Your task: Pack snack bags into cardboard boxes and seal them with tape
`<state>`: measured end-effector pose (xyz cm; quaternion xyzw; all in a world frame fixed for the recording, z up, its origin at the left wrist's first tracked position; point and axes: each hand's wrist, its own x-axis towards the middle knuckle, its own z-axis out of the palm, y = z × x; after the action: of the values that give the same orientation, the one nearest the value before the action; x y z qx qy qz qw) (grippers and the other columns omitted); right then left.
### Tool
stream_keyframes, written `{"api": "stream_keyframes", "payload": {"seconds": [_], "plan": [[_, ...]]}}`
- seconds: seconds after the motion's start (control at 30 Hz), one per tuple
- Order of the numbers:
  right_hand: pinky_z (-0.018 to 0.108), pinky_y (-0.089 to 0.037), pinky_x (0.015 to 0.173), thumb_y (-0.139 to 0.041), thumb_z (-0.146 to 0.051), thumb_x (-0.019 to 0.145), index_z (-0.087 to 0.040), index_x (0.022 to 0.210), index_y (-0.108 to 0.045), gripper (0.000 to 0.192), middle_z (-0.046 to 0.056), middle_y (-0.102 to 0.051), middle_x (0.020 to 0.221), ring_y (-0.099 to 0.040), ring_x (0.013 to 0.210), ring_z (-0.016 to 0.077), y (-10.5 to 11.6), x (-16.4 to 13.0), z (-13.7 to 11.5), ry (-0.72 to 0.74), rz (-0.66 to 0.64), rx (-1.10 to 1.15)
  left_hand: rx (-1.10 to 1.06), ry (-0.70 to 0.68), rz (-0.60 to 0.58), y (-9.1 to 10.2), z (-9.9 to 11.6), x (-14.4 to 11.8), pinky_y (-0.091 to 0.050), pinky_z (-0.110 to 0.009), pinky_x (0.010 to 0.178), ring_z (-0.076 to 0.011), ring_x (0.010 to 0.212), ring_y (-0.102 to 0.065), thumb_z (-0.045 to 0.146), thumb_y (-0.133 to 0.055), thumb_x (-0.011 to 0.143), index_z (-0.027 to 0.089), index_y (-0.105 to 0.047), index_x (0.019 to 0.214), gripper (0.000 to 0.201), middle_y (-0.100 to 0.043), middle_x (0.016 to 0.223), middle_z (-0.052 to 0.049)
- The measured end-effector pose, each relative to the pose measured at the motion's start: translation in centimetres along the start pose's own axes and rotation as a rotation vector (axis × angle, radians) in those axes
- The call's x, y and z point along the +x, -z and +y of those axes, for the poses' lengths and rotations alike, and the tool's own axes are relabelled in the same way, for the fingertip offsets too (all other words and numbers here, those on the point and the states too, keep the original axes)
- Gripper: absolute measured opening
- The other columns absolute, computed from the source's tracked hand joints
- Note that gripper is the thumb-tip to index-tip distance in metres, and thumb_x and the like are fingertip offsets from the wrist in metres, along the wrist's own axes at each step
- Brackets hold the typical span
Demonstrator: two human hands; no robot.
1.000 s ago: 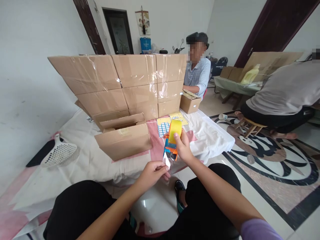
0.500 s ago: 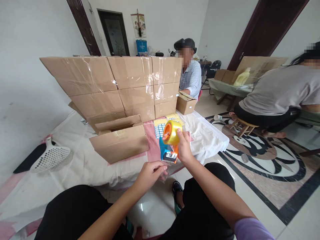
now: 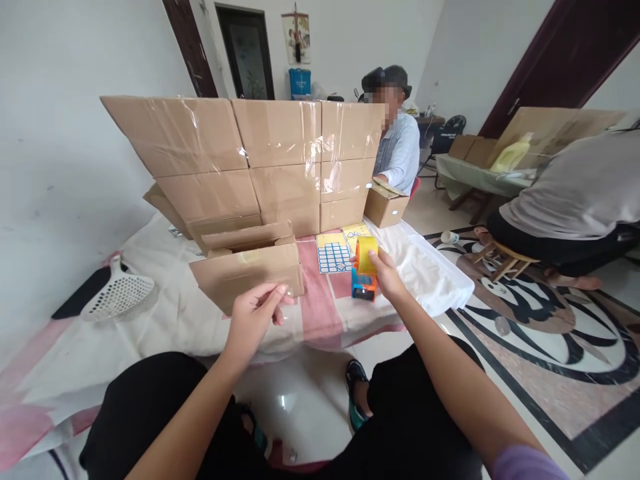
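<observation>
My right hand (image 3: pixel 390 270) is closed around a tape dispenser (image 3: pixel 364 290), blue and orange with a yellow roll of tape (image 3: pixel 367 253), raised above the table's front right. Thumb and fingers pinched, my left hand (image 3: pixel 257 313) is in front of an open cardboard box (image 3: pixel 250 273). A small clear glint at its fingertips looks like a piece of tape. The box stands with its flaps up, and its lower front is partly behind that hand. Beyond the dispenser lies a sheet of blue-bordered labels (image 3: pixel 334 258).
Stacked cardboard boxes (image 3: pixel 285 133) form a wall across the table. A smaller box (image 3: pixel 386 203) stands at right, near a seated person (image 3: pixel 400 143). A white perforated scoop (image 3: pixel 120 293) lies at left. Another person (image 3: pixel 575 173) sits on a stool (image 3: pixel 505 257) at far right.
My left hand has moved up and left, away from the dispenser, to the front of the open box. The dispenser in my right hand has turned and shifted slightly right.
</observation>
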<state>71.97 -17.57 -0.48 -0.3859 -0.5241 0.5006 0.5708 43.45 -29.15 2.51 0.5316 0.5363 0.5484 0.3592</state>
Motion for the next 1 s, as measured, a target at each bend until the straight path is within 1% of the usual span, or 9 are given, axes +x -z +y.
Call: {"api": "stream_keyframes", "payload": {"seconds": [0.17, 0.37, 0.43, 0.5, 0.57, 0.63, 0.73, 0.83, 1.0], "plan": [[0.047, -0.055, 0.081, -0.057, -0.069, 0.084, -0.025, 0.102, -0.063, 0.048, 0.008, -0.075, 0.096, -0.070, 0.093, 0.0284, -0.8, 2.8, 4.0, -0.106, 0.090, -0.181, -0.148, 0.030, 0.031, 1.2, -0.8, 0.4, -0.046, -0.024, 0.047, -0.0086, 0.044, -0.051, 0.048, -0.073, 0.084, 0.015, -0.074, 0.096, 0.035, -0.074, 0.076, -0.004], [0.061, -0.037, 0.107, -0.073, -0.054, 0.070, -0.017, 0.114, -0.059, 0.059, 0.016, -0.062, 0.118, -0.050, 0.126, 0.0399, -1.3, 0.9, 1.3, 0.018, 0.407, -0.486, -0.099, 0.029, 0.008, 2.8, -0.3, 0.1, -0.036, -0.022, 0.041, -0.0050, 0.038, -0.042, 0.053, -0.067, 0.087, 0.015, -0.075, 0.103, 0.042, -0.070, 0.072, -0.001], [0.058, -0.037, 0.109, -0.073, -0.049, 0.073, -0.018, 0.115, -0.061, 0.053, 0.015, -0.060, 0.119, -0.050, 0.124, 0.0371, -2.8, -1.1, -0.4, 0.259, 0.329, -0.640, -0.059, 0.035, -0.039, 2.6, -0.4, -0.3, -0.036, -0.021, 0.041, -0.0054, 0.037, -0.042, 0.054, -0.066, 0.087, 0.015, -0.074, 0.100, 0.042, -0.069, 0.071, 0.000], [0.050, -0.043, 0.103, -0.068, -0.044, 0.083, -0.021, 0.111, -0.065, 0.036, 0.011, -0.060, 0.115, -0.056, 0.115, 0.0308, -5.3, -3.4, -1.7, 0.497, 0.033, -0.689, -0.016, 0.045, -0.124, 1.9, -0.8, -0.8, -0.036, -0.022, 0.041, -0.0063, 0.037, -0.044, 0.053, -0.062, 0.088, 0.015, -0.073, 0.096, 0.040, -0.069, 0.072, -0.001], [0.045, -0.046, 0.099, -0.069, -0.038, 0.088, -0.024, 0.109, -0.068, 0.025, 0.009, -0.059, 0.115, -0.057, 0.113, 0.0272, -8.0, -5.5, -2.4, 0.595, -0.212, -0.641, 0.014, 0.050, -0.235, 1.0, -1.3, -1.4, -0.036, -0.022, 0.041, -0.0075, 0.038, -0.045, 0.051, -0.058, 0.089, 0.016, -0.072, 0.090, 0.038, -0.070, 0.073, -0.002], [0.042, -0.045, 0.094, -0.068, -0.029, 0.090, -0.025, 0.096, -0.070, 0.007, 0.006, -0.060, 0.109, -0.059, 0.106, 0.0240, -10.1, -7.0, -2.5, 0.646, -0.309, -0.633, 0.033, 0.040, -0.322, 0.0, -1.7, -1.7, -0.034, -0.023, 0.041, -0.0084, 0.038, -0.046, 0.050, -0.054, 0.091, 0.016, -0.071, 0.085, 0.039, -0.070, 0.073, -0.003], [0.040, -0.044, 0.087, -0.063, -0.018, 0.094, -0.024, 0.090, -0.069, 0.009, 0.004, -0.060, 0.101, -0.058, 0.097, 0.0210, -11.4, -8.1, -2.6, 0.724, -0.336, -0.651, 0.090, -0.007, -0.343, -1.0, -1.8, -1.8, -0.037, -0.024, 0.047, -0.0110, 0.044, -0.051, 0.049, -0.050, 0.093, 0.017, -0.073, 0.088, 0.040, -0.070, 0.072, -0.003], [0.040, -0.043, 0.085, -0.057, -0.011, 0.095, -0.023, 0.094, -0.065, 0.015, 0.004, -0.057, 0.097, -0.056, 0.092, 0.0201, -10.8, -8.4, -4.0, 0.790, -0.311, -0.607, 0.354, -0.046, -0.277, -1.1, -2.1, -1.5, -0.040, -0.026, 0.058, -0.0161, 0.054, -0.057, 0.042, -0.053, 0.092, 0.021, -0.074, 0.116, 0.038, -0.064, 0.060, 0.001], [0.040, -0.045, 0.083, -0.058, -0.008, 0.093, -0.022, 0.091, -0.064, 0.016, 0.004, -0.054, 0.095, -0.056, 0.093, 0.0208, -7.6, -9.2, -8.1, 0.906, -0.055, -0.462, 0.696, -0.089, -0.045, 1.4, -2.4, -0.1, -0.038, -0.027, 0.061, -0.0180, 0.061, -0.060, 0.039, -0.057, 0.094, 0.023, -0.072, 0.119, 0.033, -0.064, 0.060, 0.002]]}}
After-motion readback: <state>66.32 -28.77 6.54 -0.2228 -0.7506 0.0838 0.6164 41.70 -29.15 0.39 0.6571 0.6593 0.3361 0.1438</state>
